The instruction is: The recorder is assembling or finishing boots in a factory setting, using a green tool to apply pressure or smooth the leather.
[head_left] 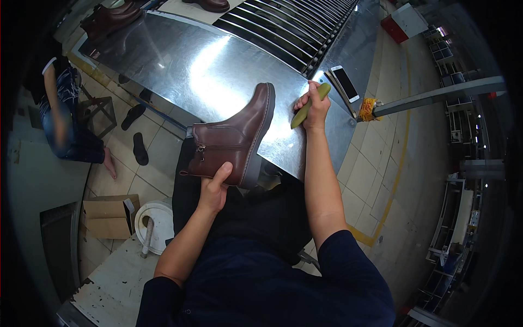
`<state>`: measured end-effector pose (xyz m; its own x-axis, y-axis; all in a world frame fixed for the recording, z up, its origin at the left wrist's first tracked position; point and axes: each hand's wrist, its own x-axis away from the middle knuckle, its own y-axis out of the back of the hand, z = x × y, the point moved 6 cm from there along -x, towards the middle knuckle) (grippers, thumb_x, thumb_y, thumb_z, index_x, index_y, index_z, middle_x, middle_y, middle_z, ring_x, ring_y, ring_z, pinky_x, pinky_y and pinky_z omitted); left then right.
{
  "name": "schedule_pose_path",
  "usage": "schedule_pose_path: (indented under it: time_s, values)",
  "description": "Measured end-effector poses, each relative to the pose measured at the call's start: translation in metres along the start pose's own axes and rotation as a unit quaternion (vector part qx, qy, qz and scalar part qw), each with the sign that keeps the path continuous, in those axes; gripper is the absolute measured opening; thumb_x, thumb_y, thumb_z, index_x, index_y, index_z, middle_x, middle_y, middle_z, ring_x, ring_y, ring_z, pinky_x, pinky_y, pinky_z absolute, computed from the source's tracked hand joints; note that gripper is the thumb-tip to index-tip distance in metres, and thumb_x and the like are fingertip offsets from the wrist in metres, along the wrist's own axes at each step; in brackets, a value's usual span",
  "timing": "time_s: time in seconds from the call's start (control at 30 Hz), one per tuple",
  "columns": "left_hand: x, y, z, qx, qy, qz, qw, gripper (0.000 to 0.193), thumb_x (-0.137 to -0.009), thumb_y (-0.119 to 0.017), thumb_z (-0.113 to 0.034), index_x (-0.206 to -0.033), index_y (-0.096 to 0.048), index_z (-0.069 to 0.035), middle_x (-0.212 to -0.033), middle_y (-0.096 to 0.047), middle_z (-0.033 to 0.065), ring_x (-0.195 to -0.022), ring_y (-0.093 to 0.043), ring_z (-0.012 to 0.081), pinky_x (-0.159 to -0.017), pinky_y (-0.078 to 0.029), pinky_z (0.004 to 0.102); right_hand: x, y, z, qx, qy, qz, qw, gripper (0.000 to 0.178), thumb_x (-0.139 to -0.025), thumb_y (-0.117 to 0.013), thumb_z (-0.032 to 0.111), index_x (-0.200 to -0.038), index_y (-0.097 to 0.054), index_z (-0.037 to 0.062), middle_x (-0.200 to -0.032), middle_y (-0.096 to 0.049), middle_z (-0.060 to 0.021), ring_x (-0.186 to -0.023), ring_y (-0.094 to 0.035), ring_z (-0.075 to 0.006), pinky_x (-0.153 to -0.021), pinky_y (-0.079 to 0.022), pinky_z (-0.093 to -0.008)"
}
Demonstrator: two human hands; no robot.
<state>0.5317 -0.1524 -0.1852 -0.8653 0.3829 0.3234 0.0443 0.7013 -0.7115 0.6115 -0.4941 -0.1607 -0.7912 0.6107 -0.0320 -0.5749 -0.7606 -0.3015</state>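
Observation:
A brown leather ankle boot [226, 133] with a side zip and a dark thick sole lies on its side over my lap and the near edge of a metal table [163, 60]. My left hand [214, 192] grips it near the heel, thumb on the upper. The boot's toe points away from me, over the tabletop. To the right, my right hand [316, 109] is closed around a long olive-green piece [300, 116] with rounded ends, just above the table and apart from the boot. What that piece is made of I cannot tell.
A phone [345, 83] lies at the table's right corner, close to a grey pole [436, 97]. Beyond are rollers [289, 22] and more brown boots [111, 20]. At left are a seated person [59, 103], a cardboard box [109, 219] and a white round lid [160, 218].

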Motion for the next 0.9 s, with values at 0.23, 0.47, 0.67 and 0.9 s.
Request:
schedule_pose_path:
  time_s: [0.23, 0.47, 0.67, 0.9]
  values:
    - [-0.029, -0.071, -0.081, -0.474, -0.205, 0.276, 0.81, 0.072, -0.081, -0.085, -0.02, -0.144, -0.053, -0.007, -0.142, -0.06, 0.013, -0.13, -0.059, 0.0286, -0.107, -0.049, 0.0395, -0.006, 0.004, 0.0, -0.06, 0.014, -0.012, 0.998, 0.036, -0.097, -0.068, 0.024, -0.12, -0.055, -0.0006, -0.069, -0.058, -0.0072, -0.059, -0.062, -0.021, -0.057, -0.056, -0.0378]
    - [-0.055, -0.112, -0.119, -0.771, -0.385, 0.281, 0.422, 0.072, -0.077, -0.075, -0.004, -0.141, -0.06, -0.034, -0.152, -0.053, 0.002, -0.141, -0.049, 0.033, -0.113, -0.045, 0.0461, -0.014, 0.012, -0.004, -0.018, 0.029, -0.008, 0.999, 0.038, -0.099, -0.068, 0.026, -0.122, -0.054, -0.001, -0.071, -0.061, -0.0095, -0.067, -0.068, -0.024, -0.064, -0.058, -0.0386]
    - [-0.113, -0.08, -0.118, -0.689, -0.295, 0.273, 0.604, 0.06, -0.083, -0.065, -0.001, -0.137, -0.066, -0.026, -0.154, -0.052, 0.0039, -0.147, -0.041, 0.0322, -0.118, -0.039, 0.0446, -0.012, 0.01, 0.0, -0.042, 0.01, -0.021, 0.999, 0.038, -0.099, -0.068, 0.028, -0.123, -0.057, 0.0012, -0.071, -0.063, -0.009, -0.067, -0.068, -0.0229, -0.064, -0.057, -0.0353]
    - [-0.143, -0.064, -0.121, -0.541, -0.218, 0.265, 0.768, 0.057, -0.086, -0.071, 0.0, -0.142, -0.061, -0.009, -0.148, -0.057, 0.0121, -0.139, -0.05, 0.0281, -0.114, -0.042, 0.038, -0.009, 0.002, 0.005, 0.023, 0.007, 0.062, 0.998, 0.043, -0.095, -0.072, 0.029, -0.126, -0.06, 0.0012, -0.077, -0.068, -0.0099, -0.071, -0.067, -0.0176, -0.068, -0.055, -0.0311]
